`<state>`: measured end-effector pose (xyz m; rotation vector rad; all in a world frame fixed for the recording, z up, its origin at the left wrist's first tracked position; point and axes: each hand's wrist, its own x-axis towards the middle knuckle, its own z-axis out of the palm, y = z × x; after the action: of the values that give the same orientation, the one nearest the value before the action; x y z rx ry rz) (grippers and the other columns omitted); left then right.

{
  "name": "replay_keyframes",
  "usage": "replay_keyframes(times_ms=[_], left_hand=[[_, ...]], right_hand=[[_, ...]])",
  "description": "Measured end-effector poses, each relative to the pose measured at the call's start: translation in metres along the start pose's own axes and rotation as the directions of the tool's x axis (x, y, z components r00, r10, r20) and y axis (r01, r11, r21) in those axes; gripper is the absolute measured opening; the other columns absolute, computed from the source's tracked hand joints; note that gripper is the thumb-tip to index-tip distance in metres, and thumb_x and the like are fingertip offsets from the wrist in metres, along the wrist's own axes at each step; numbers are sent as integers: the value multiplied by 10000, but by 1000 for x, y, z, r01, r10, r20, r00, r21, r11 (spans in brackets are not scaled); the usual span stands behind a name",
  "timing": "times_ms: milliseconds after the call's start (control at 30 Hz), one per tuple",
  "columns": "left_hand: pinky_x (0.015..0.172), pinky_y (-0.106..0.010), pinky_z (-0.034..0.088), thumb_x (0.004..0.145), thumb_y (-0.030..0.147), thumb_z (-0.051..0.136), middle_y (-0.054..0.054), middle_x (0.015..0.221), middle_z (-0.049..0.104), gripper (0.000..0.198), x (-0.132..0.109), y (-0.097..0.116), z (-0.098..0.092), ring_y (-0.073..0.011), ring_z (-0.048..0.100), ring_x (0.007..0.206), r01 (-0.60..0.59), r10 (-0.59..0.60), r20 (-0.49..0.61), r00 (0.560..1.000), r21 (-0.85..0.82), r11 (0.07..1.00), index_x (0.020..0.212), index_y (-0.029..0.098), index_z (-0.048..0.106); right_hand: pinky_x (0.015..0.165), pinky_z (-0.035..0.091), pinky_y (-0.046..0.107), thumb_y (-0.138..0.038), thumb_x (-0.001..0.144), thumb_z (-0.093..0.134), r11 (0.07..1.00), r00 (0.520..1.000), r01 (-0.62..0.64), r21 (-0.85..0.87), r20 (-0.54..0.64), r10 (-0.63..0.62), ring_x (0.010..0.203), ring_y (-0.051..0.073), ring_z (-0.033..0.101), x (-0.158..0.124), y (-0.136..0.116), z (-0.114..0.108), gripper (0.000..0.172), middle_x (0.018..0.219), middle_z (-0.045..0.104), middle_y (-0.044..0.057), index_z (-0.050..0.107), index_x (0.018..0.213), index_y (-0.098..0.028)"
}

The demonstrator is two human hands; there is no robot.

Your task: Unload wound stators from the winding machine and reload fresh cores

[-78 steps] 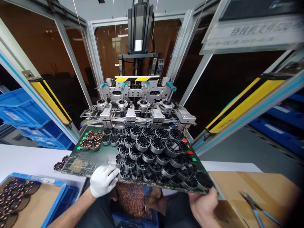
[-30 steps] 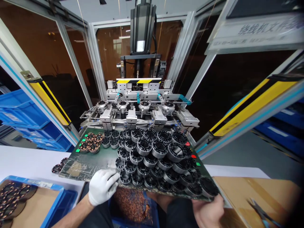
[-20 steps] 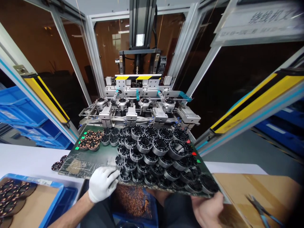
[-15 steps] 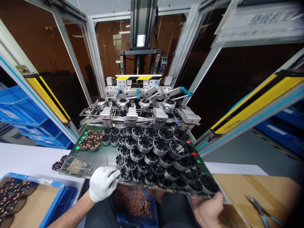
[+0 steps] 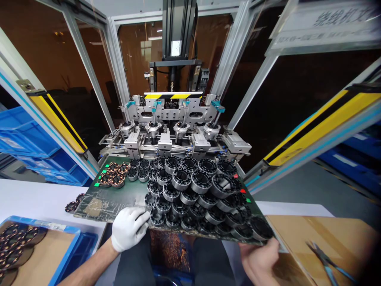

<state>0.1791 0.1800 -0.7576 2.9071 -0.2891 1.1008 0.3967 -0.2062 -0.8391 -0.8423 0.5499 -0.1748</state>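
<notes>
My left hand (image 5: pixel 128 228), in a white glove, rests curled on the near edge of a dark green board (image 5: pixel 119 196), its fingers touching the nearest black stator core. The board carries several stacked black and silver stator cores (image 5: pixel 195 192) and a few copper-wound ones (image 5: pixel 113 176) at its far left. My bare right hand (image 5: pixel 258 260) holds the board's near right corner from below. Behind the board stands a winding machine (image 5: pixel 172 127) with a row of fixtures holding cores.
A blue bin (image 5: pixel 68 254) with copper-wound parts on cardboard sits at the lower left. Stacked blue crates (image 5: pixel 26 139) stand at the far left. A cardboard sheet (image 5: pixel 321 238) with blue-handled cutters (image 5: pixel 324 260) lies at the right. Yellow light-curtain bars (image 5: pixel 59 123) flank the machine.
The machine's teal-tipped arms swung out over the fixtures and are now back upright. Both hands stay on the board; the view shifted slightly.
</notes>
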Motion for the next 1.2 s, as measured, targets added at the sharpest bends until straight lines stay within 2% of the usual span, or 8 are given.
replay_keyframes(times_ms=[200,400,700,1033,1200], left_hand=[[860,-397,583,1147,265,520,-74,1117,845,271,-2,-2,2,-266,790,958,-7,7,10,1000,0,1000,1244,244,772],[857,-403,580,1156,263,512,-65,1117,846,266,-1,-2,1,-264,787,960,-17,17,7,1000,7,1000,1246,240,762],[850,-408,573,1171,270,494,-52,1117,840,277,1,-1,0,-259,778,956,-15,15,6,1000,3,1000,1245,238,759],[878,-394,551,1173,267,500,-55,1123,840,277,2,2,0,-257,770,966,9,-9,-4,1000,-13,1000,1226,242,771],[878,-402,552,1175,276,500,-47,1136,840,280,0,-1,1,-263,771,979,2,-2,18,1000,-5,1000,1241,241,770]], right_hand=[[507,650,286,-488,523,854,1000,999,9,25,-35,-8,1075,323,838,-8,-1,6,618,1078,872,21,794,1095,-262],[551,680,349,-532,658,799,1000,1000,7,4,-10,-7,1004,325,841,-3,2,1,508,987,860,7,795,1100,-281],[422,574,284,-473,683,814,999,999,-25,46,-46,27,906,285,830,-1,2,0,456,1004,861,8,803,1091,-269],[459,622,327,-446,742,732,997,999,-34,69,-30,36,927,303,837,9,9,-11,451,1014,866,7,802,1154,-276],[472,659,351,-487,732,763,997,1000,21,72,19,-22,938,307,840,14,15,-17,419,994,860,3,784,1098,-285]])
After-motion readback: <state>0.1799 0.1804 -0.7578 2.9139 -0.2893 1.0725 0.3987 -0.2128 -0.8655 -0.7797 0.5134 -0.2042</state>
